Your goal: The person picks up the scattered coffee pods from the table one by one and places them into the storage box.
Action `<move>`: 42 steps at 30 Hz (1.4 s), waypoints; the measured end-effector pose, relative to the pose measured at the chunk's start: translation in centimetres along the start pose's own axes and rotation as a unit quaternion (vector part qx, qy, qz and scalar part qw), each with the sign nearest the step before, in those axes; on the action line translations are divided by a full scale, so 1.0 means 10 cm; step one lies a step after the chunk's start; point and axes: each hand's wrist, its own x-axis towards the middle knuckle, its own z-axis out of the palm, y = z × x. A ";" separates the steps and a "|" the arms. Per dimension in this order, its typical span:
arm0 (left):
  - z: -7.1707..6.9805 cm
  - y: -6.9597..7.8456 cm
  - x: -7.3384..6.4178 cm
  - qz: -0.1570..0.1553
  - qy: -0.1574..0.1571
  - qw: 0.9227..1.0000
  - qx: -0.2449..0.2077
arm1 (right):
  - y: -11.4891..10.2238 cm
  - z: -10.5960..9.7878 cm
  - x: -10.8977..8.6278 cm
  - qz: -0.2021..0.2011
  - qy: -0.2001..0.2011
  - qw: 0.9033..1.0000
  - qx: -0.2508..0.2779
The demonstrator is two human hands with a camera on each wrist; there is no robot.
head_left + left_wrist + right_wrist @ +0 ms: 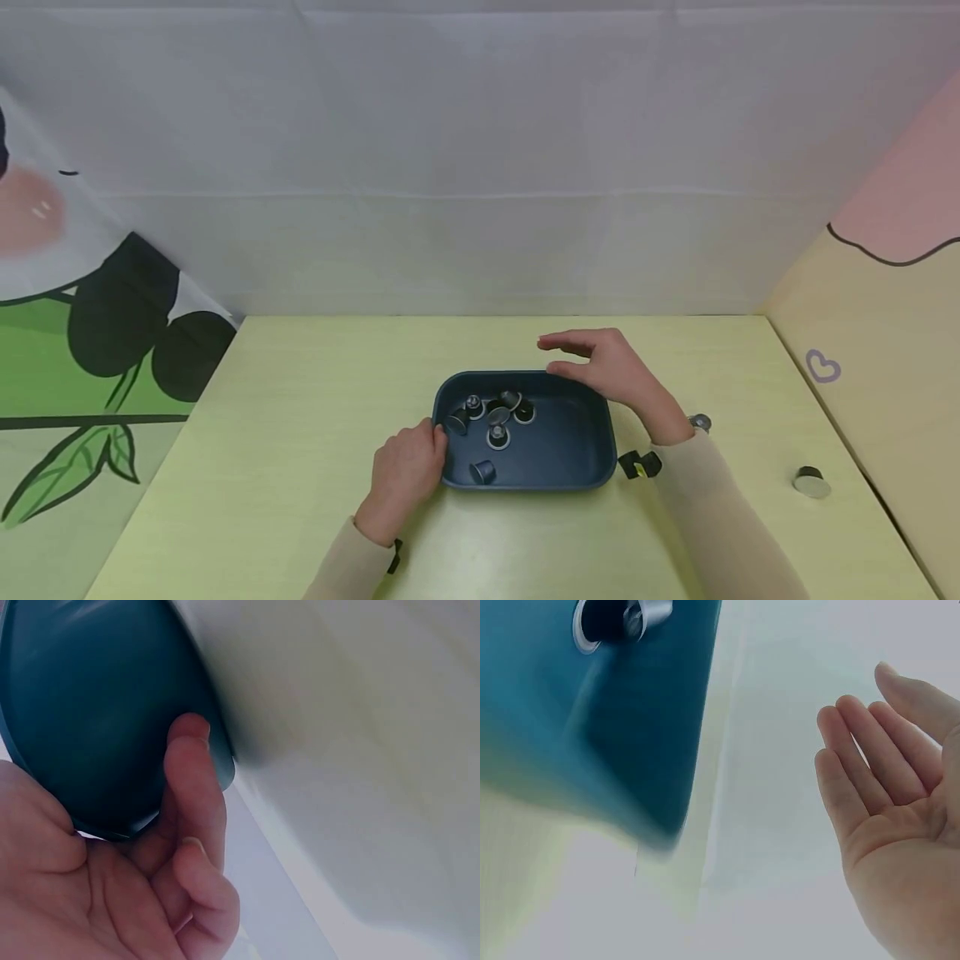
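Observation:
A dark blue rectangular tray [570,433] sits on the table, with several small coffee capsules [498,436] lying mostly in its left half. My left hand [408,467] grips the tray's left end. In the left wrist view, curled fingers [195,772] press against the tray's outer wall. Over the back right corner of the tray is my right hand [611,367], thumb and fingers spread apart with nothing between them. The right wrist view shows the same hand [892,795] with its palm bare, apart from the tray wall [660,735].
One capsule [701,422] lies on the table [315,433] behind the right wrist, partly hidden by it. Farther right another capsule [812,482] rests near the table's right side. A pale cloth wall [480,250] stands along the back edge, and printed panels flank both sides.

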 end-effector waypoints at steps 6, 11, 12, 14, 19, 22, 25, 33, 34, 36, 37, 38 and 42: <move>0.01 0.00 -0.01 0.003 0.009 1.000 0.002 | 0.14 -0.17 -0.18 0.029 0.015 0.999 0.001; 0.02 -0.01 0.00 0.005 0.008 1.000 0.002 | 0.27 -0.30 -0.36 0.051 0.026 0.998 -0.021; 0.03 -0.01 0.00 0.005 0.007 1.000 0.001 | 0.30 -0.33 -0.40 0.054 0.029 0.998 -0.027; 0.04 -0.01 0.00 0.004 0.005 1.000 0.002 | 0.36 -0.38 -0.49 0.060 0.035 0.997 -0.038; 0.04 -0.02 0.01 0.002 0.002 1.000 0.004 | 0.49 -0.51 -0.70 0.080 0.047 0.994 -0.054; 0.03 -0.02 0.01 0.005 0.006 1.000 0.007 | 0.56 -0.59 -0.82 0.093 0.054 0.992 -0.062; 0.03 -0.01 0.00 0.005 0.009 1.000 0.009 | 0.62 -0.65 -0.94 0.101 0.061 0.990 -0.079; 0.02 -0.01 -0.01 0.009 0.009 1.000 0.007 | 0.86 -0.79 -1.24 0.111 0.066 0.979 -0.159; 0.02 -0.01 -0.01 0.009 0.009 1.000 0.007 | 0.89 -0.80 -1.27 0.115 0.066 0.977 -0.165; 0.02 -0.01 -0.02 0.009 0.009 1.000 0.008 | 0.95 -0.83 -1.34 0.126 0.067 0.975 -0.171; 0.02 -0.01 -0.02 0.009 0.009 1.000 0.007 | 0.97 -0.84 -1.37 0.130 0.066 0.974 -0.176; 0.02 -0.01 -0.02 0.008 0.009 1.000 0.007 | 0.99 -0.85 -1.39 0.133 0.065 0.973 -0.179; 0.02 0.00 -0.02 0.003 0.009 1.000 0.006 | 1.04 -0.88 -1.45 0.143 0.062 0.971 -0.183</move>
